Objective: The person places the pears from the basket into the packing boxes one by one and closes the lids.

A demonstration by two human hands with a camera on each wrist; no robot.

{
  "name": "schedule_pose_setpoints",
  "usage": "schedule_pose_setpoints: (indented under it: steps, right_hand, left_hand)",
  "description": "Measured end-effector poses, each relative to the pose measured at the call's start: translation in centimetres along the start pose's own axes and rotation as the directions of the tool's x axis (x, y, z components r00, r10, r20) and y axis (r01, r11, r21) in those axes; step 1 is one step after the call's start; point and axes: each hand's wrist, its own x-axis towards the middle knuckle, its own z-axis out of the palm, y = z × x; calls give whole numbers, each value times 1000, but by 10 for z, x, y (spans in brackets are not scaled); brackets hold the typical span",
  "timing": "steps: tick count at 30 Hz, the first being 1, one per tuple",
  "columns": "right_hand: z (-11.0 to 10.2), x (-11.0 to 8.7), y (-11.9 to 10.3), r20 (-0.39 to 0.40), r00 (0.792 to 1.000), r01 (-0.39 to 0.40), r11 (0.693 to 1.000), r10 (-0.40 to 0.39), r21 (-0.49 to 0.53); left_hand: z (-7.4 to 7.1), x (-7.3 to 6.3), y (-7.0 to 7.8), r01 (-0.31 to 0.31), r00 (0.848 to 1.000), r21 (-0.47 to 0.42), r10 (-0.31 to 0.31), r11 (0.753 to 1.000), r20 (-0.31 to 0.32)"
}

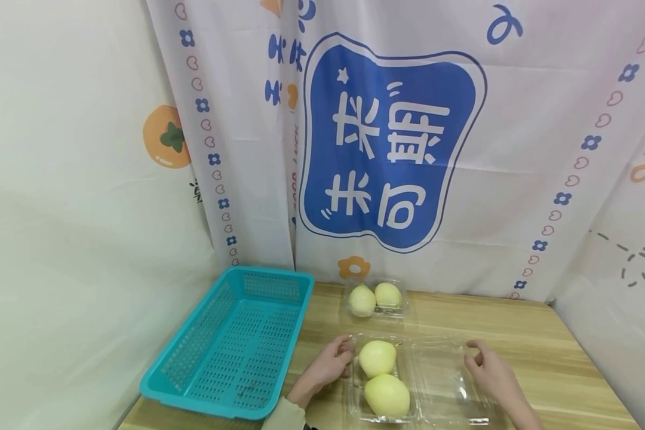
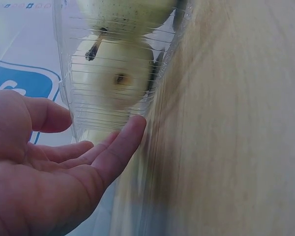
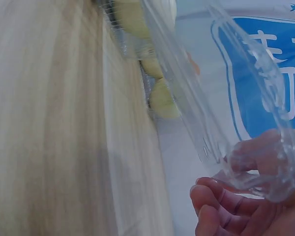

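Note:
A clear plastic clamshell box (image 1: 357, 409) lies unfolded on the table with two pale yellow pears (image 1: 377, 359) in its base. Its transparent lid (image 1: 446, 388) extends to the right and, in the right wrist view, stands tilted off the wood. My left hand (image 1: 329, 364) is at the base's left side; the left wrist view has its thumb by the rim and its extended fingers near the ribbed wall. At the lid's outer edge, my right hand (image 1: 491, 373) holds the plastic between thumb and curled fingers, partly seen through it (image 3: 250, 196).
A turquoise perforated basket (image 1: 295, 334) stands on the left of the wooden table (image 1: 548, 346). Behind the unfolded box sits another clear box (image 1: 404, 298) with two pears (image 1: 362, 300) inside. A printed cloth (image 1: 516, 179) hangs along the table's back edge.

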Motion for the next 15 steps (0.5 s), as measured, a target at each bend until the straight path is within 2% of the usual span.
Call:
schedule_pose_setpoints:
  steps: [8, 15]
  right_hand:
    - [-9, -1, -8, 36, 999, -39, 997, 36, 71]
    - [-15, -1, -17, 19, 999, -37, 990, 35, 134]
  left_hand:
    - [0, 0, -2, -16, 1000, -6, 16, 1000, 12]
    - [0, -1, -3, -15, 1000, -4, 15, 1000, 12]
